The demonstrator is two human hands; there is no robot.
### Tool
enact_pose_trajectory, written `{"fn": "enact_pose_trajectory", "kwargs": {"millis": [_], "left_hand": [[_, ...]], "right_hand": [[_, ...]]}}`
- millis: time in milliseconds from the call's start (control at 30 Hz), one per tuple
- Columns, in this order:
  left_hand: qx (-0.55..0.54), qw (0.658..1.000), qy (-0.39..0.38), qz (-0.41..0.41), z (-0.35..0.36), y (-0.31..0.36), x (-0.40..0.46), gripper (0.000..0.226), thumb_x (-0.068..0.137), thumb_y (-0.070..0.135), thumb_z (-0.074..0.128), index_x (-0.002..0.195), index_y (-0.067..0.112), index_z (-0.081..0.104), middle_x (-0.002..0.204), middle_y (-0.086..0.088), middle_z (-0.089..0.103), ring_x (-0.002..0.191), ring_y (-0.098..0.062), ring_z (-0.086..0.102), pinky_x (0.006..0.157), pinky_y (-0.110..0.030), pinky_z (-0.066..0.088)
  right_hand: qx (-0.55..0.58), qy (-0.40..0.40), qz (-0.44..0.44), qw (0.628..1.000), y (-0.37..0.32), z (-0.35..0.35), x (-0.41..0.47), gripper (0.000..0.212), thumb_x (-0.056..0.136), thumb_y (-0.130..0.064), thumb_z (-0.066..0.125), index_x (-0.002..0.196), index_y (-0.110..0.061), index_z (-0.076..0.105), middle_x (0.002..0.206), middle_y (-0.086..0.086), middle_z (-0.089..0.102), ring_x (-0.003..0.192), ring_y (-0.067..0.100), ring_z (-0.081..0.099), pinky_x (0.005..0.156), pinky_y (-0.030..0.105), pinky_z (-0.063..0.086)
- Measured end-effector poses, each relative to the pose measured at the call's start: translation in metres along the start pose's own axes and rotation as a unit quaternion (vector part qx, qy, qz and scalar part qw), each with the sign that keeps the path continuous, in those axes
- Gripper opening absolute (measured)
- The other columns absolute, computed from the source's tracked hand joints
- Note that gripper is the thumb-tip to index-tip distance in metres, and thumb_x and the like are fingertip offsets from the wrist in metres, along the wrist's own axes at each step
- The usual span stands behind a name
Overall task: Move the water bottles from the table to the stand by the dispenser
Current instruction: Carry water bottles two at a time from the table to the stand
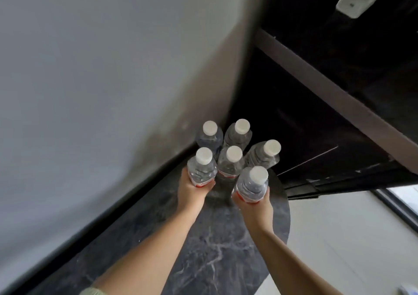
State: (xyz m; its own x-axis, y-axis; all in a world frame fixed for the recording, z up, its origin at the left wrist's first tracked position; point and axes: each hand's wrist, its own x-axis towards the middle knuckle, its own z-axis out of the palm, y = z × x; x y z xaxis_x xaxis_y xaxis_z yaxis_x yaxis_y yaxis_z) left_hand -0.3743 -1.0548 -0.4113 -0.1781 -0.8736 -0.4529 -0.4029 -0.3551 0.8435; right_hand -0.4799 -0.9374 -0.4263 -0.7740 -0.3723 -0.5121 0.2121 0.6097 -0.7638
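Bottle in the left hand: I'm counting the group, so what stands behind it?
Behind the bottle in the left hand stands another white-capped bottle near the wall. Only its cap and shoulders show; its lower body and base on the dark marble surface are covered.

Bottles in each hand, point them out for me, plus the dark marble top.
Bottle in left hand [202, 168], head view, on its clear shoulder.
Bottle in right hand [251, 185], head view, on its clear shoulder.
Dark marble top [217, 256], head view, on bare veined surface.

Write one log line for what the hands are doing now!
left hand: holds bottle | right hand: holds bottle | four bottles on marble top
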Motion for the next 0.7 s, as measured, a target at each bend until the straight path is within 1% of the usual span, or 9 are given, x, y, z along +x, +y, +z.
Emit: {"fn": "enact_pose_trajectory", "kwargs": {"millis": [100,200,267,333,400,467,567,667,700], "left_hand": [[-0.018,1.000,-0.003,-0.001,0.007,-0.004,0.012,0.062,0.067,0.015,0.085,0.112,0.037,0.048,0.100,0.019,0.060,0.086,0.004,0.055,0.066,-0.005,0.038],[-0.020,1.000,-0.009,0.000,0.014,-0.007,0.020,0.068,0.068,0.014,0.085,0.122,0.030,0.047,0.110,0.013,0.061,0.093,0.001,0.057,0.070,-0.002,0.040],[-0.024,0.999,-0.026,0.006,0.017,-0.009,0.022,0.075,0.069,0.010,0.084,0.132,0.019,0.044,0.120,0.003,0.061,0.106,-0.010,0.058,0.087,-0.014,0.041],[-0.017,0.999,-0.042,0.006,0.016,-0.010,0.021,0.078,0.070,0.008,0.083,0.135,0.014,0.041,0.126,-0.003,0.060,0.114,-0.016,0.057,0.093,-0.022,0.041],[-0.010,0.998,-0.061,0.009,0.010,-0.009,0.016,0.077,0.071,0.003,0.081,0.135,0.012,0.040,0.127,-0.005,0.059,0.116,-0.018,0.056,0.088,-0.015,0.043],[-0.004,0.997,-0.080,0.014,0.005,-0.006,0.011,0.076,0.072,-0.001,0.078,0.136,0.012,0.039,0.127,-0.004,0.058,0.118,-0.017,0.056,0.085,-0.010,0.043],[0.010,0.997,-0.081,0.017,-0.005,0.008,-0.004,0.086,0.073,0.003,0.079,0.143,0.016,0.031,0.136,-0.002,0.052,0.123,-0.016,0.051,0.102,-0.027,0.040],[0.036,0.997,-0.070,0.013,-0.017,0.030,-0.020,0.095,0.075,0.017,0.080,0.150,0.019,0.021,0.149,-0.001,0.039,0.135,-0.017,0.039,0.112,-0.034,0.031],[0.051,0.996,-0.067,0.014,-0.021,0.037,-0.025,0.096,0.076,0.022,0.079,0.150,0.020,0.019,0.152,-0.001,0.035,0.138,-0.017,0.036,0.114,-0.036,0.030]], "right_hand": [[0.027,0.023,0.012,0.999,0.007,0.011,0.006,0.065,0.070,-0.029,0.082,0.115,-0.045,0.039,0.101,-0.010,0.060,0.091,0.014,0.057,0.076,0.028,0.041],[0.038,0.027,0.004,0.999,0.011,0.015,0.016,0.069,0.069,-0.030,0.083,0.117,-0.046,0.036,0.102,-0.013,0.059,0.094,0.013,0.057,0.078,0.028,0.041],[0.032,0.012,-0.006,0.999,0.014,0.013,0.022,0.070,0.070,-0.030,0.082,0.119,-0.044,0.034,0.102,-0.015,0.058,0.095,0.012,0.056,0.079,0.029,0.041],[0.016,-0.012,-0.015,1.000,0.017,0.008,0.025,0.070,0.073,-0.027,0.081,0.123,-0.041,0.034,0.109,-0.011,0.058,0.100,0.013,0.056,0.081,0.029,0.041],[0.000,-0.031,-0.022,0.999,0.017,0.002,0.023,0.068,0.075,-0.024,0.080,0.124,-0.038,0.034,0.112,-0.009,0.057,0.105,0.016,0.056,0.083,0.030,0.041],[-0.012,-0.042,-0.033,0.999,0.015,-0.004,0.020,0.072,0.075,-0.021,0.079,0.130,-0.031,0.034,0.117,-0.008,0.056,0.111,0.018,0.056,0.088,0.035,0.048],[0.006,-0.073,-0.038,0.997,0.001,-0.017,0.006,0.082,0.076,-0.014,0.077,0.140,-0.029,0.027,0.131,-0.002,0.055,0.118,0.021,0.056,0.096,0.050,0.050],[0.009,-0.078,-0.073,0.994,-0.021,-0.031,-0.011,0.085,0.076,-0.018,0.078,0.143,-0.029,0.026,0.133,-0.006,0.054,0.118,0.013,0.056,0.094,0.045,0.052],[0.016,-0.075,-0.083,0.994,-0.030,-0.035,-0.017,0.084,0.076,-0.019,0.079,0.141,-0.029,0.028,0.129,-0.012,0.055,0.117,0.004,0.055,0.091,0.037,0.054]]}}
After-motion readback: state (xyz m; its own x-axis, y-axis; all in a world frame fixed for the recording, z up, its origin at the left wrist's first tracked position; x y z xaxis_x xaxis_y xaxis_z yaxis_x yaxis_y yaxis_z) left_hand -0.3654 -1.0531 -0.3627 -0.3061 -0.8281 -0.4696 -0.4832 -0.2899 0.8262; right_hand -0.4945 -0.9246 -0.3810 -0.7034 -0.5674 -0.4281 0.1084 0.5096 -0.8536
